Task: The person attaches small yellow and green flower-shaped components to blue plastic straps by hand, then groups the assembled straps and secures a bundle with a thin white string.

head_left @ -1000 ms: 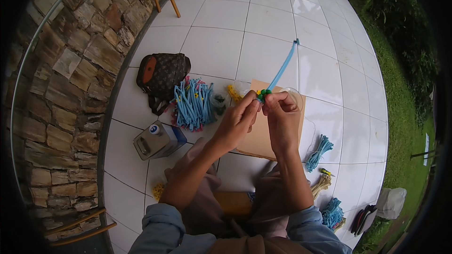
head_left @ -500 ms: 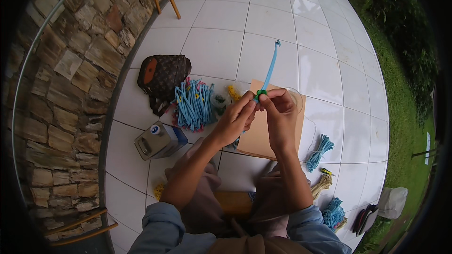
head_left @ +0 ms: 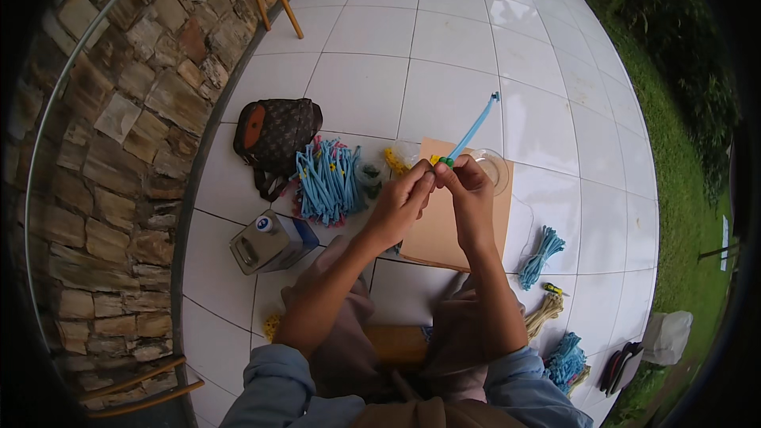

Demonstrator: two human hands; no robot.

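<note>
Both hands are together in front of me, over a tan board [head_left: 432, 234]. A thin light-blue cord [head_left: 474, 128] rises from the fingers, leaning up and to the right, its tip dark and frayed or knotted. At its lower end sit small green pieces [head_left: 447, 162], bead-like, with a bit of yellow beside them. My right hand [head_left: 469, 202] pinches the cord by the green pieces. Closed fingers of my left hand [head_left: 400, 208] meet the same end; what exactly lies between them is hidden.
Left of the board lie a heap of blue cords [head_left: 329, 182], a brown bag [head_left: 279, 139] and a metal can [head_left: 271, 242]. Clear dishes, one round [head_left: 493, 170], stand nearby. At right are a blue bundle [head_left: 541, 257], a beige bundle [head_left: 544, 313] and a yellow-green tool [head_left: 552, 289].
The cord has tipped further to the right and its free end is lower. A yellow bit now shows beside the green pieces. Both hands stay close together.
</note>
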